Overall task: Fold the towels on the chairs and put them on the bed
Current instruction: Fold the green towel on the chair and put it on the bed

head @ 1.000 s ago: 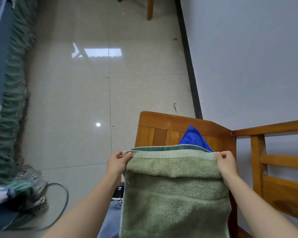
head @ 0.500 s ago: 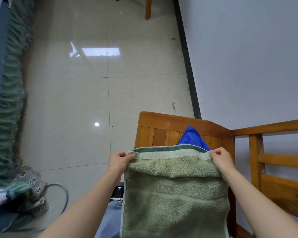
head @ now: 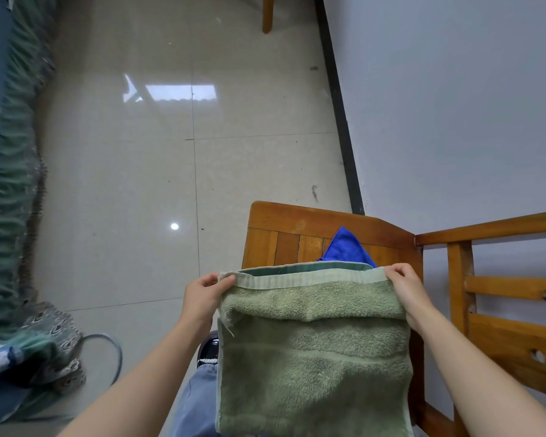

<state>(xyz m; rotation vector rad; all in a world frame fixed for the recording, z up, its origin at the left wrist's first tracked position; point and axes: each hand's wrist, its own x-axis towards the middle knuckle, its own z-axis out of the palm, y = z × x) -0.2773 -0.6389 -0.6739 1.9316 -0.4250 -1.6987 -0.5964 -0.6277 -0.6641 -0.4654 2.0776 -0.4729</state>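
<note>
A green towel (head: 312, 351) hangs doubled over in front of me, above the wooden chair (head: 300, 222). My left hand (head: 202, 294) pinches its upper left corner. My right hand (head: 407, 294) pinches the upper right corner. The two top hems lie together between my hands. A blue cloth (head: 345, 246) lies on the chair seat behind the towel, mostly hidden by it. The bed (head: 10, 184), with a green ruffled skirt, runs along the left edge.
A grey wall (head: 454, 105) stands on the right with a black skirting strip. A second wooden chair frame (head: 501, 294) is at the right. A grey cable (head: 108, 348) loops on the tiled floor near the bed. A chair leg (head: 267, 14) shows at the top.
The towel's upper band has slackened into a horizontal crease just below the hem. Both hands keep their hold on the corners and have barely shifted.
</note>
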